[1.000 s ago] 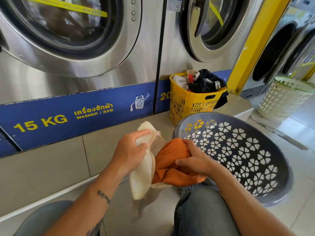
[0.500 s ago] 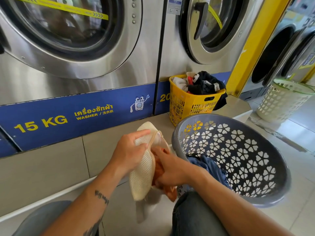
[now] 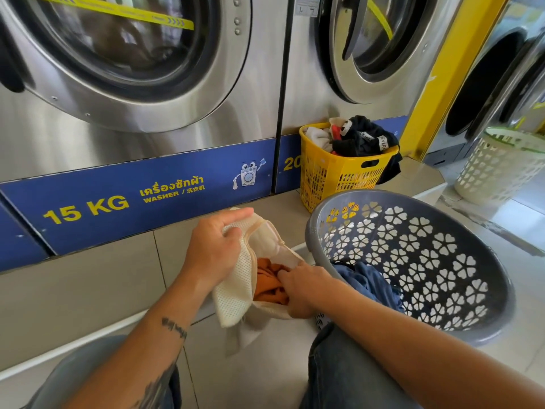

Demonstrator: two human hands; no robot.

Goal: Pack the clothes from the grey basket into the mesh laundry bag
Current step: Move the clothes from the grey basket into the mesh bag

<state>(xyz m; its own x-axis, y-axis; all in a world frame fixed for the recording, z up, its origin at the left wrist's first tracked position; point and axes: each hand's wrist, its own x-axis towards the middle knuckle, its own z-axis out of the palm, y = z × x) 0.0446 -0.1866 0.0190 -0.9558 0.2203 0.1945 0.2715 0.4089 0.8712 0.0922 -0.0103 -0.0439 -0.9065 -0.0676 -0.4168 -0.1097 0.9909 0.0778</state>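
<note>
My left hand (image 3: 213, 249) grips the near edge of a cream mesh laundry bag (image 3: 236, 296) and holds its mouth open between my knees. An orange garment (image 3: 267, 283) lies inside the bag. My right hand (image 3: 306, 286) is at the bag's mouth with its fingers closed on the orange cloth, pressing it down. To the right, the grey basket (image 3: 442, 261) with flower-shaped holes is tilted toward me. A blue garment (image 3: 368, 280) lies at its low side, partly behind my right wrist.
Two steel washing machines fill the wall ahead on a raised tiled step (image 3: 88, 290). A yellow basket (image 3: 342, 169) full of dark and white clothes stands on that step behind the grey one. A white basket (image 3: 495, 169) stands on the floor at the far right.
My right hand has pushed the orange garment from outside the bag down into it. The blue garment in the grey basket is now uncovered. My left hand kept its hold on the bag.
</note>
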